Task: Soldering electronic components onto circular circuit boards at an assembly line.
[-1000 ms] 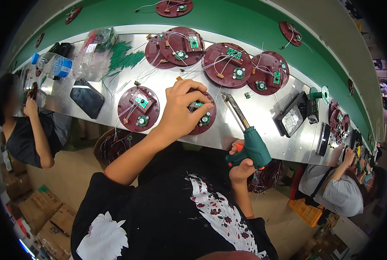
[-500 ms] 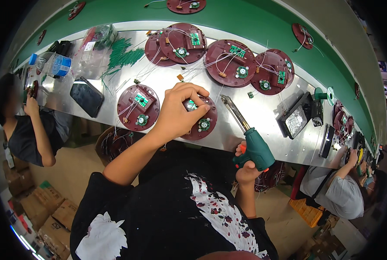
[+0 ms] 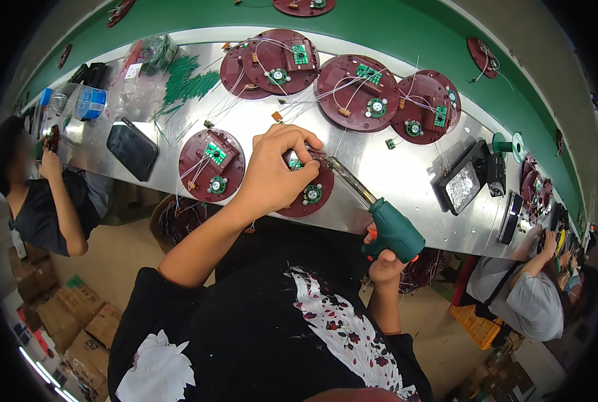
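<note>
Over the maroon disc [image 3: 321, 182], your left hand [image 3: 277, 171] curls, whether pinching anything I cannot tell, probably steadying work for the green soldering gun [image 3: 397, 231] your right hand [image 3: 385, 266] clasps.

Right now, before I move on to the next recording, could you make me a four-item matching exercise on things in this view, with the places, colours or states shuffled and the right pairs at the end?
Things:
1. Pistol-shaped tool
2. Left hand
3. Clear bottle
4. Spool

Places, colours or states:
A. Topped by a blue cap
B. Green, on the bench's right part, held by nobody
C. Partly covering a maroon disc
D. Gripped in the right hand

Right pairs: 1-D; 2-C; 3-A; 4-B
</note>
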`<state>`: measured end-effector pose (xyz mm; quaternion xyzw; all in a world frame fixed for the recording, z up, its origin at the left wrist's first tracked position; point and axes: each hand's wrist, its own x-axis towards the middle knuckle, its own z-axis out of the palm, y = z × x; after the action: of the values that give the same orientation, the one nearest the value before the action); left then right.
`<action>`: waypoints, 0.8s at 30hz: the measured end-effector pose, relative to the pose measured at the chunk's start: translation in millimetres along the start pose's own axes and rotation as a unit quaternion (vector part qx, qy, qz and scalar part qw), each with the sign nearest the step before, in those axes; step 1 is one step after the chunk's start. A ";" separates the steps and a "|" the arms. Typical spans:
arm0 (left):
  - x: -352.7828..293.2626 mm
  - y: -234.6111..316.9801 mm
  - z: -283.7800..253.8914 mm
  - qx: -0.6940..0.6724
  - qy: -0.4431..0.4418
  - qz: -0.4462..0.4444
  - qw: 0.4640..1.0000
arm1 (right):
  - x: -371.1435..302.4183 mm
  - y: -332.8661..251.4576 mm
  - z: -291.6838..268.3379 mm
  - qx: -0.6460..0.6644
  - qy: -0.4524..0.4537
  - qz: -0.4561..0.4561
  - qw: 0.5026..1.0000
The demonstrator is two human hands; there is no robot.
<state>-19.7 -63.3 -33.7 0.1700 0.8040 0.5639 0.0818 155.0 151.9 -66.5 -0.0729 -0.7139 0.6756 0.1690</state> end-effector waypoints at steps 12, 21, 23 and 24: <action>1.5 0.1 0.4 0.012 -0.011 0.007 1.000 | -0.8 7.3 -11.9 -0.084 -0.059 -0.017 0.995; 1.5 2.2 0.5 0.002 -0.002 0.006 1.000 | 3.7 11.1 -13.2 -0.097 -0.081 -0.061 0.990; 2.6 2.4 -0.1 0.006 0.000 0.011 1.000 | 4.9 9.7 -12.0 -0.102 -0.082 -0.063 0.989; 3.3 2.6 -0.5 0.010 0.001 0.015 1.000 | 5.8 7.1 -10.5 -0.101 -0.082 -0.064 0.989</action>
<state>-22.4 -61.7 -30.9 0.1827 0.8068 0.5573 0.0708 152.3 164.2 -72.4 0.0118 -0.7932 0.5915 0.1441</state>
